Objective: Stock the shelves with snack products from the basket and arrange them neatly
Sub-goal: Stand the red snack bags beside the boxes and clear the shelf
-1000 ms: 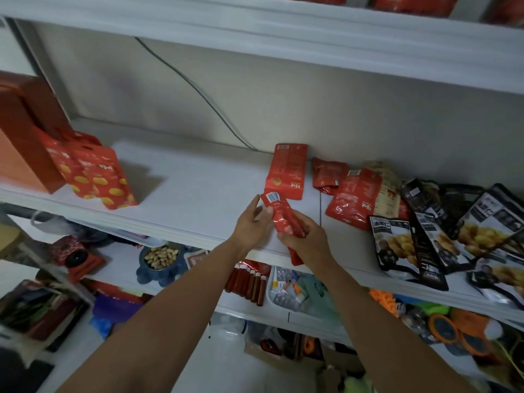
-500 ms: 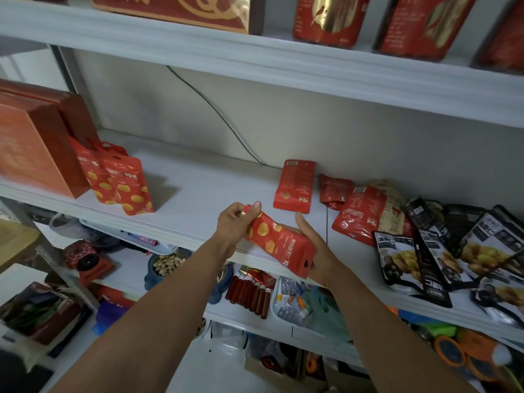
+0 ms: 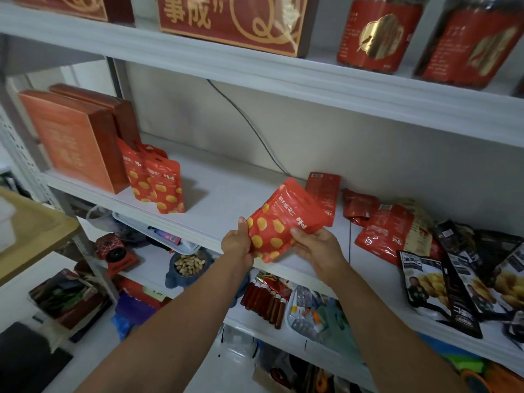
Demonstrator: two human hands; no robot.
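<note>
Pouch (image 3: 283, 222) rotated more upright, printed face to camera, held over shelf (image 3: 241, 191) front edge. Risk: leaning pair of matching pouches (image 3: 163, 188) well left of left hand (image 3: 237, 246) topples if nudged; glossy film can slip. Left hand pinches its left edge, right hand (image 3: 319, 248) pinches bottom right corner. Red, yellow dots, soft.

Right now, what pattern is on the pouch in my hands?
Red snack pouch with yellow dots, head view.

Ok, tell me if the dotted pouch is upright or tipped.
Tipped: the pouch sits at a slant in the air before the shelf, the left hand and right hand gripping its two sides.
</note>
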